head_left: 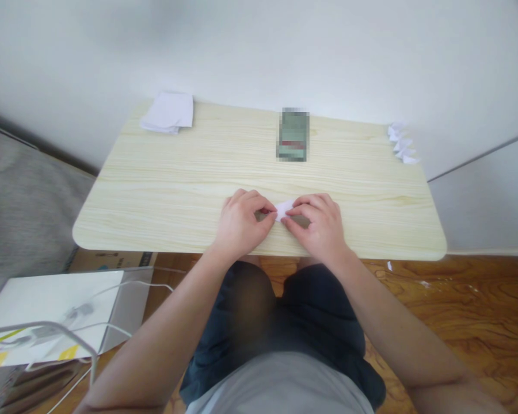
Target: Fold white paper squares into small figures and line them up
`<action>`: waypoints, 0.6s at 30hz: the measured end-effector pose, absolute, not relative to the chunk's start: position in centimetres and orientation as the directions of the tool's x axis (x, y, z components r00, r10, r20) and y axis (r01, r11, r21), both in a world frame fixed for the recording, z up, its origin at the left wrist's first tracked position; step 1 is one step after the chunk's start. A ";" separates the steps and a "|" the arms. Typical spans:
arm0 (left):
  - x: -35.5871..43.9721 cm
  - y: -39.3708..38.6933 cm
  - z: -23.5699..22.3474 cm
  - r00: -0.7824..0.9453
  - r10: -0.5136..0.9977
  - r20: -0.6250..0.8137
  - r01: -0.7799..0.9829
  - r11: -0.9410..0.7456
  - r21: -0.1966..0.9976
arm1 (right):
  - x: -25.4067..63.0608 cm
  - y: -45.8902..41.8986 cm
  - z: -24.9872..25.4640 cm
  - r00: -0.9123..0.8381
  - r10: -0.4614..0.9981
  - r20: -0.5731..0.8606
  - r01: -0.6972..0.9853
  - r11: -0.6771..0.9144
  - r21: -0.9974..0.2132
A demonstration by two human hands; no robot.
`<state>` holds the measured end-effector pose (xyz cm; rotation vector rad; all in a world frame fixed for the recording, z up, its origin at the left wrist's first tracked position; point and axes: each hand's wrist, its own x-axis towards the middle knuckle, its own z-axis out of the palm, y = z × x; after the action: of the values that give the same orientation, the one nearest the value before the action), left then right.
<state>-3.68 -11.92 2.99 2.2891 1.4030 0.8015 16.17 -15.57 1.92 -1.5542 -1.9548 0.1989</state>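
Note:
A small folded piece of white paper (284, 209) is held between my two hands, just above or on the front part of the wooden table (176, 195). My left hand (245, 219) pinches its left end between thumb and fingertips. On the other end, the thumb and fingers of my right hand (318, 223) close on the paper. My fingertips cover parts of its edges, so its full shape cannot be made out.
Beyond my hands lies a pixelated phone-like object (293, 134). White paper sheets (169, 112) are stacked at the back left, and several small folded white paper pieces (401, 144) line the right edge. A white box (56, 310) with cables stands on the lower left.

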 end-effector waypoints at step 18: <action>-4.0 -12.1 2.9 0.373 0.870 0.322 0.692 -0.492 0.528 | 15.8 -15.9 2.0 -0.098 0.917 0.386 0.829 0.290 -0.479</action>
<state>-4.02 -12.06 2.87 2.3329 1.3748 0.8276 15.76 -15.94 2.03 -1.5567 -1.9413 0.1833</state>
